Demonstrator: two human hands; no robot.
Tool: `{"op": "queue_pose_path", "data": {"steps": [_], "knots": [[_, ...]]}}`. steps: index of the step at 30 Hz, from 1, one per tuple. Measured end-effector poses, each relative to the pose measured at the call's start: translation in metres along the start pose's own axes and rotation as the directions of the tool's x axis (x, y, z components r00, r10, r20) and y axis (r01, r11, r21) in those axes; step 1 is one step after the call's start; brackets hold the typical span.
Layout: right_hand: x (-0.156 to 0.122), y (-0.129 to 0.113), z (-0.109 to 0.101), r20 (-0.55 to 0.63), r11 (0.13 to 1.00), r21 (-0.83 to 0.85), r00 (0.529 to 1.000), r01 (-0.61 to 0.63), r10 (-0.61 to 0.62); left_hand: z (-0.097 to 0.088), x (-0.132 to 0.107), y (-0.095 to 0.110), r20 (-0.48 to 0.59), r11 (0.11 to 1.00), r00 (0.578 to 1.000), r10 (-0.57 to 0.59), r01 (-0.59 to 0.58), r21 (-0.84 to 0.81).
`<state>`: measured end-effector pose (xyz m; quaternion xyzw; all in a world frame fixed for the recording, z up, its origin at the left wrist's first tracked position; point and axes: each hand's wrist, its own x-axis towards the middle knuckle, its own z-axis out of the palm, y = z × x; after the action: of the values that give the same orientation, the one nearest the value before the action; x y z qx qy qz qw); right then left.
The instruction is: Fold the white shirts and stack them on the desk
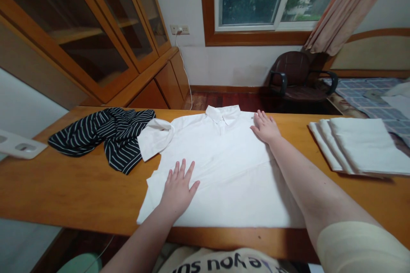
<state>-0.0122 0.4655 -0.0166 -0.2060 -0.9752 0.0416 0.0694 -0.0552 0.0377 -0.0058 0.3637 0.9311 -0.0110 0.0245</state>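
Note:
A white collared shirt point(224, 166) lies spread flat on the wooden table point(64, 187), collar toward the far edge. My left hand point(178, 188) rests flat on its lower left part, fingers spread. My right hand point(265, 128) lies flat and open on the shirt's right shoulder, near the collar. The shirt's left sleeve point(155, 137) is folded over and touches a striped garment.
A crumpled black-and-white striped garment point(105, 136) lies at the table's left. A stack of folded white cloths point(358, 147) sits at the right. A white device point(19, 145) is at the far left edge. Behind stand a dark armchair point(297, 79), a wooden cabinet point(96, 38) and a bed point(378, 94).

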Motion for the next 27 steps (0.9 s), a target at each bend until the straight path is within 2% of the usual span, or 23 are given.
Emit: {"op": "queue_pose_path", "data": {"steps": [2, 5, 8, 15, 18, 21, 22, 24, 26, 27], "knots": [[0.0, 0.001, -0.001, 0.054, 0.998, 0.009, 0.997, 0.057, -0.057, 0.0, 0.0, 0.0, -0.005, 1.0, 1.0, -0.003, 0.003, -0.004], [0.003, 0.006, 0.002, 0.127, 0.999, 0.021, 0.991, -0.043, 0.04, 0.001, -0.001, -0.001, -0.017, 1.0, 1.0, -0.005, 0.005, -0.013], [0.009, 0.011, 0.005, 0.116, 0.99, 0.025, 0.984, -0.138, 0.135, 0.002, -0.004, -0.004, -0.039, 1.0, 0.999, -0.02, 0.02, -0.013], [0.019, 0.016, 0.009, 0.129, 0.975, 0.041, 0.969, -0.217, 0.21, 0.009, -0.016, -0.017, -0.079, 0.999, 0.996, -0.047, 0.047, -0.004], [0.018, 0.015, 0.008, 0.103, 0.966, 0.038, 0.962, -0.256, 0.251, 0.01, -0.019, -0.019, -0.074, 0.998, 0.995, -0.061, 0.061, -0.001], [0.011, 0.008, 0.004, -0.034, 0.956, -0.006, 0.956, -0.292, 0.292, 0.007, -0.02, -0.019, -0.034, 0.998, 0.997, -0.066, 0.066, -0.012], [0.008, 0.005, 0.001, -0.094, 0.96, -0.028, 0.957, -0.278, 0.274, 0.005, -0.02, -0.02, -0.015, 0.998, 0.998, -0.065, 0.065, -0.02], [-0.002, -0.006, -0.005, -0.161, 0.984, -0.073, 0.975, -0.164, 0.151, -0.002, -0.018, -0.023, 0.039, 0.997, 0.998, -0.052, 0.054, -0.048], [-0.014, -0.022, -0.011, -0.162, 0.996, -0.08, 0.987, -0.035, 0.021, -0.011, -0.016, -0.031, 0.103, 0.996, 0.994, -0.025, 0.034, -0.082], [-0.021, -0.032, -0.013, -0.15, 0.998, -0.064, 0.989, -0.01, 0.0, -0.016, -0.015, -0.036, 0.132, 0.995, 0.991, -0.008, 0.021, -0.099]]}}
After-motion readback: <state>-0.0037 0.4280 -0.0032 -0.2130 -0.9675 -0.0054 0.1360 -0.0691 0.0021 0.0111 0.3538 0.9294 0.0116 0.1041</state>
